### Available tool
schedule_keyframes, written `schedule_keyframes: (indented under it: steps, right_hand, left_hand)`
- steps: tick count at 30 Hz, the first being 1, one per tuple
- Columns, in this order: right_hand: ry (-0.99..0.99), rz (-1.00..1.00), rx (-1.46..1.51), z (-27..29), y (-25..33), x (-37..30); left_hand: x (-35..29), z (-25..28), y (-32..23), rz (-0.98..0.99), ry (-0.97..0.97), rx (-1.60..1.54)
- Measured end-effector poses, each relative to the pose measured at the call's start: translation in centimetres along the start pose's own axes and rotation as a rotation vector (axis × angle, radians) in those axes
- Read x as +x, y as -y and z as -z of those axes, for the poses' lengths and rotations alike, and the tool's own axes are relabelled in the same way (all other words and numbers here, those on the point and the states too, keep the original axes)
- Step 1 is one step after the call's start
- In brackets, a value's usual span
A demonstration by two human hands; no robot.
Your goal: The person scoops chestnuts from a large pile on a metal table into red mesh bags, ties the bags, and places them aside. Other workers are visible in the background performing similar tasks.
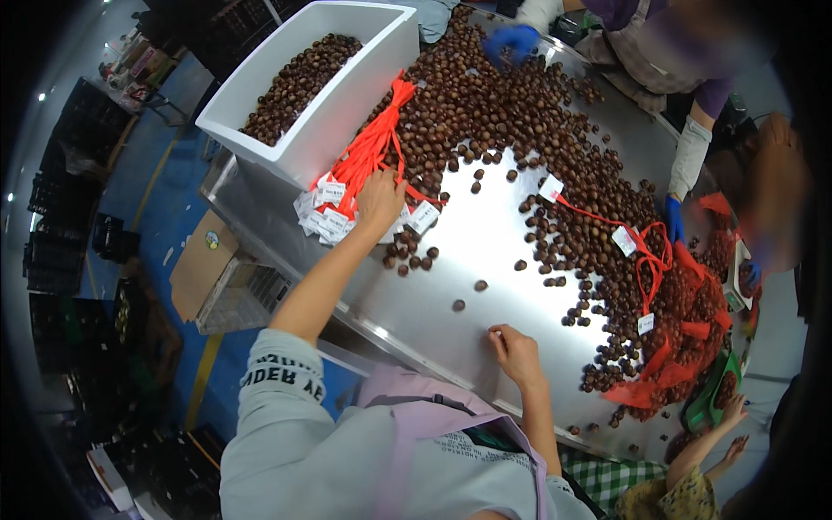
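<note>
My left hand (381, 201) reaches over a bundle of red mesh bags (371, 149) with white tags (328, 208), beside a white foam box. Its fingers are closed on part of a red mesh bag; the fingertips are partly hidden. To its right, a red strip with a white tag (422, 217) lies on the steel table (407, 303). My right hand (517, 354) hovers over or rests on bare steel near the front edge. Its fingers are curled together, and nothing shows in them. Round brown nuts (477, 113) cover much of the tabletop.
The white foam box (355, 108) holds more nuts. Red mesh bags (685, 347), some filled, lie at the right with a green scoop (706, 394). Across the table a person's blue-gloved hands (513, 42) work among the nuts. Another person's bare hand (734, 413) is at lower right.
</note>
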State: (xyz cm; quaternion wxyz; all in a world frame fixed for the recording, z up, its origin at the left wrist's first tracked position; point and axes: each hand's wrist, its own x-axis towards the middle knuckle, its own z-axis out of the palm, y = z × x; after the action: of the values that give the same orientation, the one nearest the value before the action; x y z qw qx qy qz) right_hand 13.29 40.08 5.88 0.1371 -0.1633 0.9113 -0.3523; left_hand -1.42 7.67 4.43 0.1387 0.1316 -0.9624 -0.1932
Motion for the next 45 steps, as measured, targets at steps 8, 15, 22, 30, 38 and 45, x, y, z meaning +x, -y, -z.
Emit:
schedule_keyframes:
  steps: [8,15,22,30,38,45]
  right_hand:
    - [0.068,-0.005,-0.058,-3.5,3.5,3.0]
    - [0.070,-0.339,0.732,-3.3,6.5,8.5]
    - [0.003,-0.280,1.016,-4.1,6.0,11.9]
    - [0.031,-0.226,0.824,-2.6,8.5,8.7]
    - [0.038,-0.112,0.547,4.3,9.3,1.2]
    - [-0.112,-0.175,0.488,5.3,6.2,-1.4]
  left_hand:
    - [4.6,-5.0,3.5,0.015,-0.120,-0.049]
    - [-4.7,1.5,-2.6,0.006,0.287,-0.789]
    - [-11.7,2.4,-4.0,-0.637,0.358,-0.731]
    - [-1.1,-3.0,-1.0,-0.413,0.009,0.125]
    - [6.3,-2.2,1.1,-0.177,-0.218,0.368]
    - [-11.7,4.1,-11.8,-0.345,1.123,-1.027]
